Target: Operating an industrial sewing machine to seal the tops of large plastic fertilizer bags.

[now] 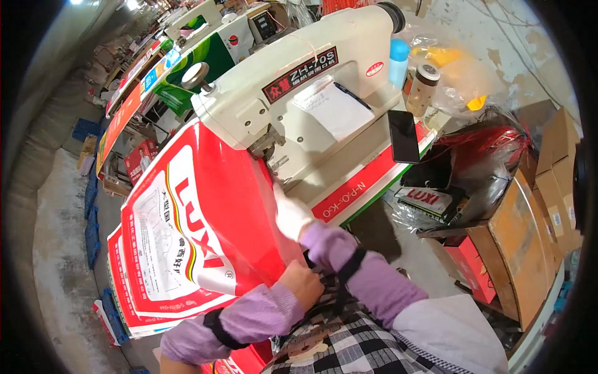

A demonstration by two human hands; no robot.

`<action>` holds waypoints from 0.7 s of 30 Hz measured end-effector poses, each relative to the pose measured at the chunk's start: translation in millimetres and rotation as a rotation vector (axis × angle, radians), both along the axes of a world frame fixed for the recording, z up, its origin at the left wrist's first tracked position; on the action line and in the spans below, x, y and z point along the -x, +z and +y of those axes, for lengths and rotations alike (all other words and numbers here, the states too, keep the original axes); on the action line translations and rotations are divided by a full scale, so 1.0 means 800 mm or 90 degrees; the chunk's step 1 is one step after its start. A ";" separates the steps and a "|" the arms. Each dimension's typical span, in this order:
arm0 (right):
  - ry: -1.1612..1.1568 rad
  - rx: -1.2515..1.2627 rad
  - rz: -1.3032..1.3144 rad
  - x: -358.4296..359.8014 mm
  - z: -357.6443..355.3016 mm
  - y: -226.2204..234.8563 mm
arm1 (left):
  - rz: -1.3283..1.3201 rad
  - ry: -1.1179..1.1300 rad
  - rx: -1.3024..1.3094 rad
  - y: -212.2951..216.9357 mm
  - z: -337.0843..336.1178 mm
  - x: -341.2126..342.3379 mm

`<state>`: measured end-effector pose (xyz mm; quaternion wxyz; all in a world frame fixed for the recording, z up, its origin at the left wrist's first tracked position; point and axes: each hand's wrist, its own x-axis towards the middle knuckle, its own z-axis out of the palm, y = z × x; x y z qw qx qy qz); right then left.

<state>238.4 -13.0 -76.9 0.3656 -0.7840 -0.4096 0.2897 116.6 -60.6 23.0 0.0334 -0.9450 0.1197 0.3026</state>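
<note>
A large red and white printed sack (243,206) lies over the front of a cream industrial sewing machine (249,75). Its upper right corner sits at the needle and presser foot (268,146). My left hand (302,285) is closed around the sack's near edge, close to my body. Just below the presser foot, my right hand (291,215), pale and apparently gloved, grips the sack's right edge; its fingertips are partly hidden against the sack. Purple sleeves with black bands cover both forearms. More sacks lie stacked under the top one at the left.
On the machine bed rest a paper sheet (333,109) with a black pen (353,100) and a black phone (403,137). A blue bottle (398,62) and a lidded jar (423,87) stand behind. Cardboard boxes (517,243) and plastic-wrapped bundles are at the right.
</note>
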 end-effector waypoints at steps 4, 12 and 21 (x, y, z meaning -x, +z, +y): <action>0.132 0.105 -0.144 0.033 -0.082 0.003 | 0.067 0.017 0.057 0.066 0.048 -0.048; 0.062 0.128 -0.319 -0.005 0.048 0.000 | -0.254 -0.014 -0.043 0.047 0.074 0.019; -0.073 0.094 -0.397 -0.042 0.036 -0.042 | -0.663 0.185 0.072 0.148 0.240 -0.020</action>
